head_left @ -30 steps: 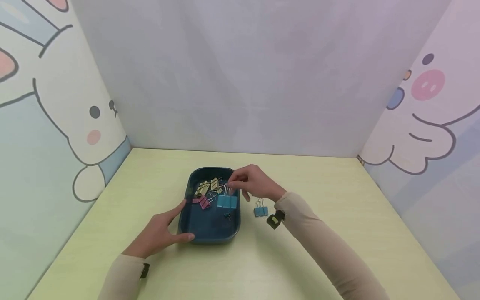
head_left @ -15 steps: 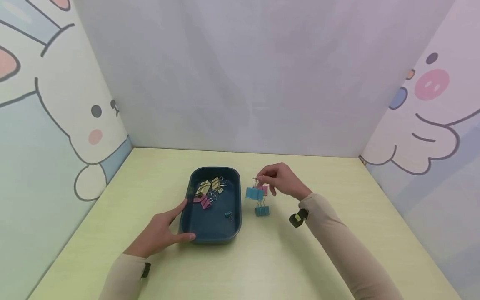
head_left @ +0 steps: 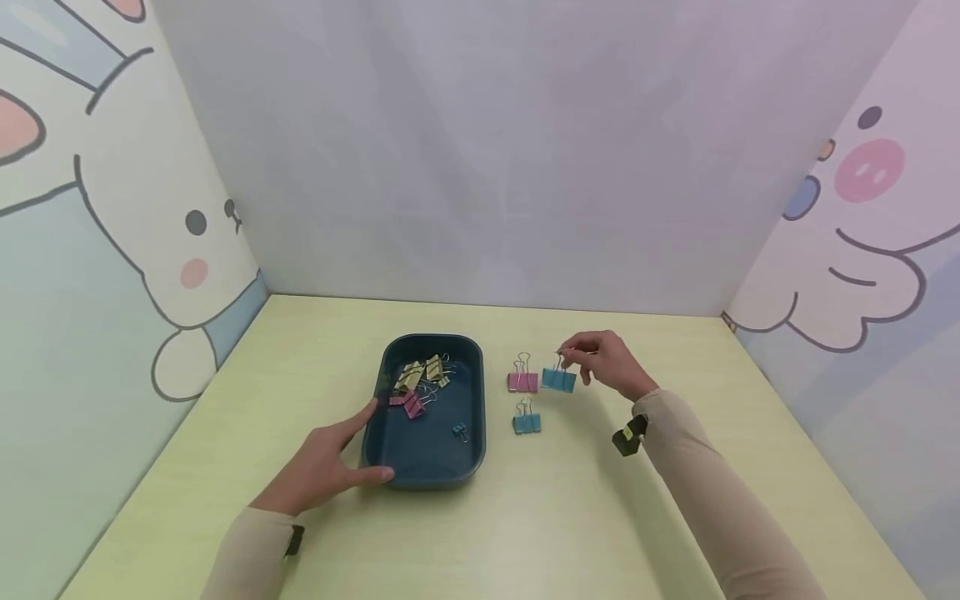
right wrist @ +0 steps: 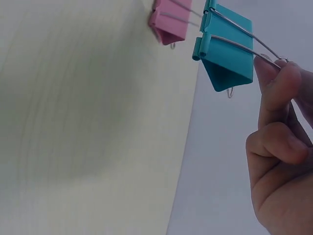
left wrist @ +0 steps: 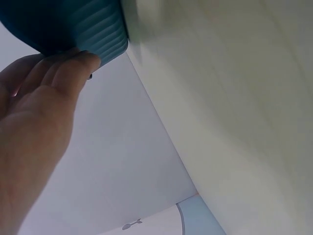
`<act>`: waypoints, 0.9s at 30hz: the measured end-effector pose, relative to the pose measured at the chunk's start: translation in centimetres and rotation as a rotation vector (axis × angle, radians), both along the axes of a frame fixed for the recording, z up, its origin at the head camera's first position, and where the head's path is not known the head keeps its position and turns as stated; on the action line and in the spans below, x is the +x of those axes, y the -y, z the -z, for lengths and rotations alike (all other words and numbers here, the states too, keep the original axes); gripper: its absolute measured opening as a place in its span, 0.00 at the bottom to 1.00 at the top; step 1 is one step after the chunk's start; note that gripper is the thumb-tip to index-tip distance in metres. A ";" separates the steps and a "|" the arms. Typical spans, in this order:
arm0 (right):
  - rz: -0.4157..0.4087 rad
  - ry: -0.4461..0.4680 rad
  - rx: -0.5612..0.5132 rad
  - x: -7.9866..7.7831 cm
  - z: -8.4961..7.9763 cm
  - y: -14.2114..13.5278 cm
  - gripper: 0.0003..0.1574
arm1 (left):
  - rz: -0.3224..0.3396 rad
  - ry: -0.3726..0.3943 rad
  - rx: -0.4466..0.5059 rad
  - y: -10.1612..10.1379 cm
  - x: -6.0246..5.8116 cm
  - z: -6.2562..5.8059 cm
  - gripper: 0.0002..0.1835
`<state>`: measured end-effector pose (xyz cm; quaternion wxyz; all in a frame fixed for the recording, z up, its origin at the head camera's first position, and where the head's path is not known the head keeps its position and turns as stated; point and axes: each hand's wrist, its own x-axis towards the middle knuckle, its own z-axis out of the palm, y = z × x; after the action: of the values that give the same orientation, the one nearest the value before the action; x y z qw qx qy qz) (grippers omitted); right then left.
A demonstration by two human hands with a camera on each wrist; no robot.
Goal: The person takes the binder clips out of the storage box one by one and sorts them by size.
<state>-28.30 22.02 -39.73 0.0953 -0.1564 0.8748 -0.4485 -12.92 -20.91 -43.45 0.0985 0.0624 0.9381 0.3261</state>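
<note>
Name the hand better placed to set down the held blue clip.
The right hand, most likely: it pinches the blue clip by its wire, whereas the left hand holds the tray, farther away.

Tray [head_left: 420, 454] on table [head_left: 465, 550], left hand [head_left: 318, 467] at its left side, binder clips [head_left: 408, 377] inside. Right of tray: front clip [head_left: 527, 423], rear clip [head_left: 522, 382] behind, held clip [head_left: 558, 380] right of that, in right hand [head_left: 609, 364].

Left hand [head_left: 318, 467] spread, right hand [head_left: 606, 361] pinching
</note>
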 end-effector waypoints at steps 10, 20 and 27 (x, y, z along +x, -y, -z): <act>0.032 0.054 0.046 -1.2 2.2 -0.5 0.16 | 0.000 -0.007 -0.009 -0.1 0.1 -0.2 0.60; 0.066 0.026 0.106 -1.7 2.6 0.2 0.17 | 0.004 -0.023 -0.008 -0.1 0.3 -0.1 0.60; 0.129 -0.045 0.158 -1.8 3.3 0.0 0.24 | 0.005 -0.026 -0.018 -0.1 0.2 0.0 0.60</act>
<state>-30.10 22.01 -42.98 0.0586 -0.1017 0.9175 -0.3800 -12.74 -20.78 -43.44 0.0877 0.0680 0.9421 0.3165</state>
